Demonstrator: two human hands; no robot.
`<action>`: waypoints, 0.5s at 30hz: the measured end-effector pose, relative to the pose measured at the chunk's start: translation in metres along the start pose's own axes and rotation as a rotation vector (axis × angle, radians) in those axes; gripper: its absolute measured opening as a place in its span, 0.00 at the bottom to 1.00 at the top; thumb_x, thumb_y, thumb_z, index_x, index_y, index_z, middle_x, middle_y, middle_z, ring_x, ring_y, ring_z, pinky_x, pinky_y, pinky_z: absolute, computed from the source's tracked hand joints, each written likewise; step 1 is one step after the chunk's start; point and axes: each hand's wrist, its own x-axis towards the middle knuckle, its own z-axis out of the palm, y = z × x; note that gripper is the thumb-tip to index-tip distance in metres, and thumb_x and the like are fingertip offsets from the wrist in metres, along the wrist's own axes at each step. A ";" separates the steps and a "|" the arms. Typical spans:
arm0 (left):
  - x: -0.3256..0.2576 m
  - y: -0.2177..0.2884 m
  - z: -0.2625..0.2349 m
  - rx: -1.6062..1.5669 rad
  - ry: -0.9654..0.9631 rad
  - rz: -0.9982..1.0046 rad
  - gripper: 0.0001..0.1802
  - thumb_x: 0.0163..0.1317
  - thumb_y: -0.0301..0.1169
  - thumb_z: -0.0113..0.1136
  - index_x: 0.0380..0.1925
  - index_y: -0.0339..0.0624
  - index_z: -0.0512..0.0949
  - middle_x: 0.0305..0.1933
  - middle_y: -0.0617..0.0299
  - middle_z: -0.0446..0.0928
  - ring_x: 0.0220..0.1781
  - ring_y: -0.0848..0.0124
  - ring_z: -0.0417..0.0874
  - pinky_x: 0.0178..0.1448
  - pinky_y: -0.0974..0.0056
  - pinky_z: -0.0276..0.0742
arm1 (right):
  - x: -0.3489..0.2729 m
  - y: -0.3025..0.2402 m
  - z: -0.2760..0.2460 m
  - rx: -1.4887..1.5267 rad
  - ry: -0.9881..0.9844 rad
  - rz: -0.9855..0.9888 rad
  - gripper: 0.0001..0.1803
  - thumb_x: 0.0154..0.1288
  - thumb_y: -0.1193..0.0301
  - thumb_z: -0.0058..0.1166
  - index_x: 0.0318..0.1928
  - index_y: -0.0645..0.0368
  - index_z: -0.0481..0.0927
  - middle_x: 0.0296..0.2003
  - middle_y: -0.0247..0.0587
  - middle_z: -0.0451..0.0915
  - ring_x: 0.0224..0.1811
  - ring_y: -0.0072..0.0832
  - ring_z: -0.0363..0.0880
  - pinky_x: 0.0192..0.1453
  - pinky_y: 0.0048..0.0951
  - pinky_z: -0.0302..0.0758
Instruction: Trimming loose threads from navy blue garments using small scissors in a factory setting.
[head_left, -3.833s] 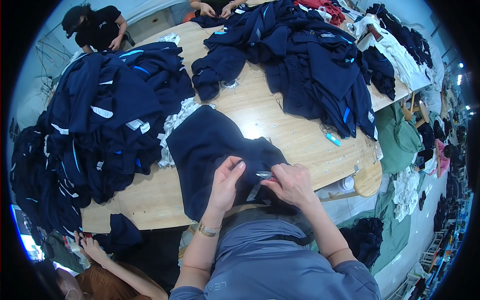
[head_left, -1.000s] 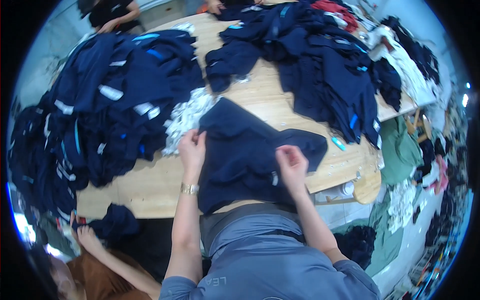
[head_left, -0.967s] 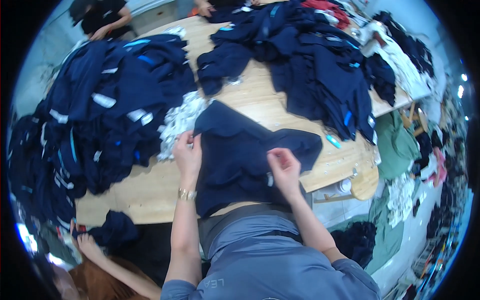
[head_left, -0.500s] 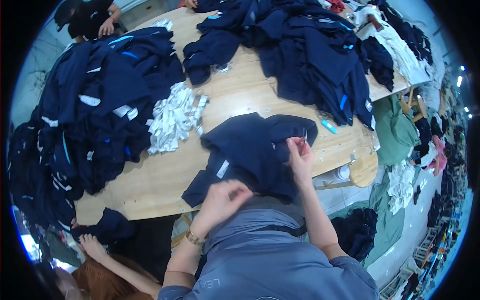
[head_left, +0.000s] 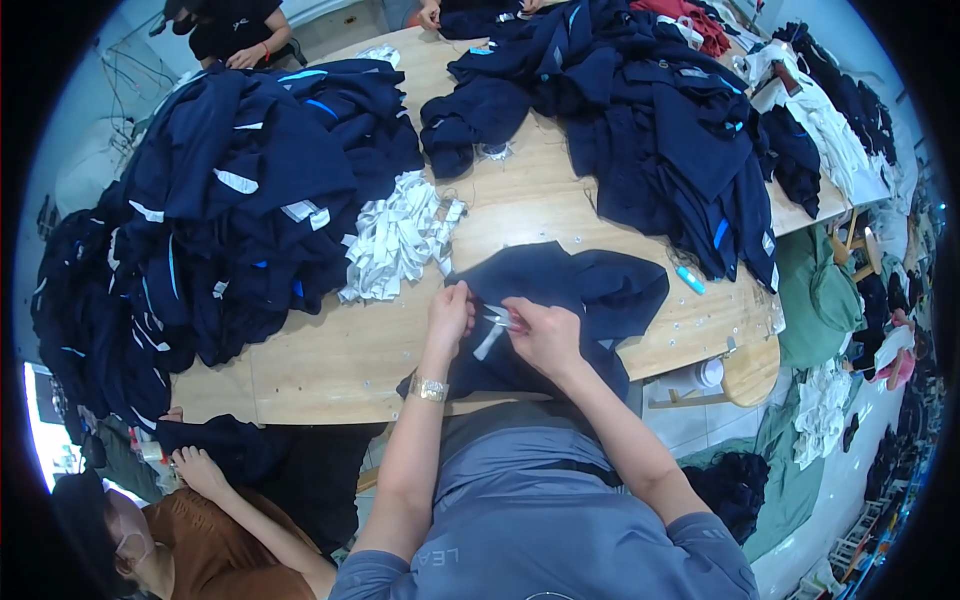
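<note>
A navy garment [head_left: 535,272] lies partly bunched on the table in front of me, with a white label [head_left: 488,345] on it. My left hand [head_left: 452,318], with a gold watch on the wrist, is closed in a pinch at the garment's left edge; the exact bit between the fingertips is hard to see. Small thread snips [head_left: 498,316] are gripped in my right hand [head_left: 548,342]. Their blades point left, toward my left fingers, just above the label.
Navy garments are heaped at left [head_left: 270,160] and far right [head_left: 660,150]. White fabric strips [head_left: 400,240] form a pile between them. A light-blue capped item [head_left: 690,280] lies near the right edge, by a wooden stool [head_left: 752,370]. Co-workers handle cloth at lower left and across the table.
My left hand has moved up and forward onto the garment's edge. My right hand has swung left and down with the snips, bringing them close to the left hand. The view has shifted.
</note>
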 end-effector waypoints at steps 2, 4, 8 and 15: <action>-0.008 0.010 0.000 -0.079 -0.019 -0.047 0.20 0.66 0.47 0.46 0.28 0.42 0.71 0.18 0.67 0.68 0.14 0.79 0.68 0.13 0.75 0.56 | -0.003 -0.001 -0.012 0.040 0.120 -0.136 0.11 0.49 0.70 0.61 0.37 0.53 0.79 0.16 0.32 0.74 0.17 0.27 0.73 0.21 0.26 0.62; -0.018 0.025 0.002 -0.195 -0.050 -0.242 0.21 0.64 0.49 0.49 0.27 0.41 0.71 0.20 0.67 0.69 0.14 0.79 0.69 0.13 0.76 0.55 | -0.010 -0.005 -0.029 0.030 0.092 -0.224 0.11 0.50 0.71 0.60 0.37 0.54 0.79 0.13 0.30 0.69 0.14 0.24 0.70 0.20 0.26 0.58; -0.029 0.032 0.000 -0.520 -0.478 -0.213 0.14 0.64 0.41 0.53 0.30 0.41 0.74 0.26 0.66 0.75 0.21 0.78 0.74 0.17 0.78 0.63 | -0.028 -0.006 -0.047 0.043 0.035 -0.259 0.09 0.51 0.70 0.60 0.35 0.55 0.80 0.14 0.29 0.70 0.14 0.22 0.69 0.21 0.24 0.60; -0.077 0.040 0.026 -0.745 -0.505 0.027 0.11 0.66 0.33 0.50 0.35 0.36 0.77 0.36 0.59 0.80 0.37 0.73 0.81 0.44 0.69 0.78 | -0.033 -0.018 -0.069 0.582 0.039 0.362 0.15 0.56 0.65 0.60 0.34 0.62 0.72 0.20 0.39 0.70 0.19 0.26 0.67 0.25 0.23 0.64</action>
